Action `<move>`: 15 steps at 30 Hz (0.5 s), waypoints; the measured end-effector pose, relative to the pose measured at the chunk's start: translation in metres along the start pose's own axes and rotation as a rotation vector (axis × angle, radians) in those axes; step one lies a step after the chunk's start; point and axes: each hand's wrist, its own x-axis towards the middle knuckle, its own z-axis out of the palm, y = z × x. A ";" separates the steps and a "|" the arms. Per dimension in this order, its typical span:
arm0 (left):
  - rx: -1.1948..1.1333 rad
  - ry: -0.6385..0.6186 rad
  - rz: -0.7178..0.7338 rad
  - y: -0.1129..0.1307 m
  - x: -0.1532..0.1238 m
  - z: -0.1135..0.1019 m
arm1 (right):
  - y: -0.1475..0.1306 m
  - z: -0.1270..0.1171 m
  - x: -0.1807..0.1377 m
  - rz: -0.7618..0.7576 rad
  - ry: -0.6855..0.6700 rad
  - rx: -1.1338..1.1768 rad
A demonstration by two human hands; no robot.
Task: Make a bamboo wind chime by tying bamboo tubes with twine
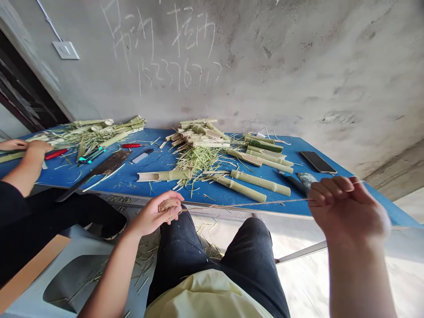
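A blue worktop (124, 179) stands strewn with green shavings (202, 161) and a heap of split bamboo (203, 137). Left of the heap, another person's hand (39, 145) is at more stalks; between them lies a cleaver (114, 162), blade end toward the heap. Loose bamboo lengths (260, 182) lie to the heap's right and front. The seated worker's right hand (347, 207) is raised well to the heap's right, fingers closed on a strand; the left hand (159, 215), in front and left of the heap, curls its fingers around a ball of twine (168, 205). A smartphone (318, 162) lies far right of the heap. In front of the heap, the twine strand (245, 204) runs nearly straight from hand to hand. The step appears to be measuring out twine; more length would call for a loosened left grip and a firm right pinch.
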 end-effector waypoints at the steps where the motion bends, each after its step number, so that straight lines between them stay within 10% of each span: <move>1: 0.041 -0.008 0.009 0.002 0.001 -0.007 | -0.008 -0.006 0.005 -0.026 0.076 -0.007; 10: 0.048 0.178 0.067 0.000 0.007 -0.037 | -0.040 -0.042 0.023 -0.067 0.474 0.066; 15: 0.094 0.022 0.070 -0.001 0.008 -0.039 | -0.042 -0.082 0.037 -0.074 0.682 0.291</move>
